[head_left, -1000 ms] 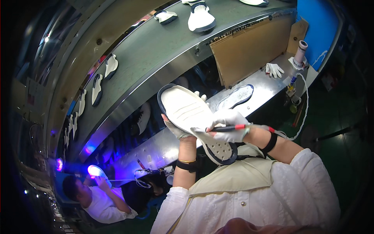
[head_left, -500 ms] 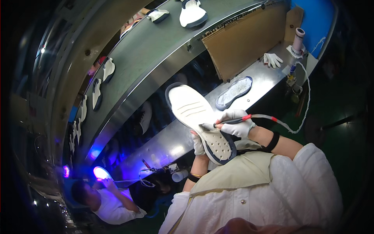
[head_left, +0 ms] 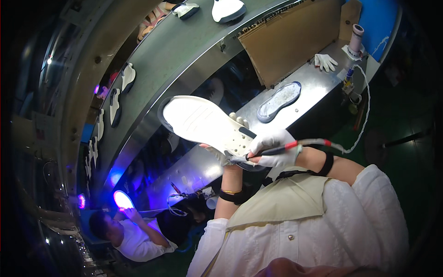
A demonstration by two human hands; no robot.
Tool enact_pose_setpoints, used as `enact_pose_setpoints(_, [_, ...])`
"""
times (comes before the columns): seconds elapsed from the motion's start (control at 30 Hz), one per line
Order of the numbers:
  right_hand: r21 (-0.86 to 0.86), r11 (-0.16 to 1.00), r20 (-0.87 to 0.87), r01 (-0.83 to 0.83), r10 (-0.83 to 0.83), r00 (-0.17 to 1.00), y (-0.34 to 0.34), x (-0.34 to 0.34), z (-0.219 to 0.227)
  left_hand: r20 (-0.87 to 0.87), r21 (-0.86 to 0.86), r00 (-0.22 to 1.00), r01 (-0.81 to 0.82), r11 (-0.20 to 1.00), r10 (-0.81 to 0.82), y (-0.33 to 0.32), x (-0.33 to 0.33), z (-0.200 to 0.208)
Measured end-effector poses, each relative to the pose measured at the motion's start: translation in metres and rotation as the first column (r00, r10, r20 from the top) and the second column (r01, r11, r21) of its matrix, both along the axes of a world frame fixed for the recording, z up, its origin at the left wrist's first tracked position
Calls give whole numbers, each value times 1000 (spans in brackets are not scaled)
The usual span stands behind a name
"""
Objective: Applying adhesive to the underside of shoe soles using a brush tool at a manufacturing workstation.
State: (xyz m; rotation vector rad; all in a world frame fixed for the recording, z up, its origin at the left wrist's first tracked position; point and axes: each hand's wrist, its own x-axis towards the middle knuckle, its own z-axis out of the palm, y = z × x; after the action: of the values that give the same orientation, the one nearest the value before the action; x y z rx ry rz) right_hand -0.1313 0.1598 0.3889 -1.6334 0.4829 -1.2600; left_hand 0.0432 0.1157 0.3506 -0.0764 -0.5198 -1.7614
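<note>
A shoe sole (head_left: 196, 117), white with a dark rim and a patch of small holes at its near end, is raised in front of me. My left hand (head_left: 218, 154), in a white glove with bare fingertips, grips it from beneath, its fingers showing at both edges. My right hand (head_left: 277, 144), gloved the same way, is closed round a dark tube-fed brush (head_left: 273, 151) with red bands. The brush tip lies at the sole's near end, by the rim. Behind them, another dark-rimmed sole (head_left: 279, 101) rests on the metal bench (head_left: 318, 85).
A white glove (head_left: 325, 62) and a pink cylinder (head_left: 356, 39) are on the bench's right end, beside a cardboard sheet (head_left: 290, 44). The brush's tube (head_left: 368, 106) hangs at the right. Soles line the green conveyor (head_left: 161, 51). A co-worker (head_left: 138, 235) holds a lit sole at lower left.
The sole has swung left and flatter, its far end now pointing left. My right hand has moved the brush tip from the sole's middle down toward its near end.
</note>
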Motion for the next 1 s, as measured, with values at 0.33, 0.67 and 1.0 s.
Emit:
enact_pose_setpoints(0.33, [4,999,96,-38,37,995,3,-1,-1,-84,-93,994,-80,992,72,-15,-2,19])
enact_pose_setpoints(0.67, [400,907,95,-133,103,990,9,-6,1,-142,-309,986,44,950,-92,-30,2,28])
enact_pose_setpoints(1.0, [152,986,-4,68,-69,998,-6,4,8,40,-223,999,-20,975,30,-34,-1,21])
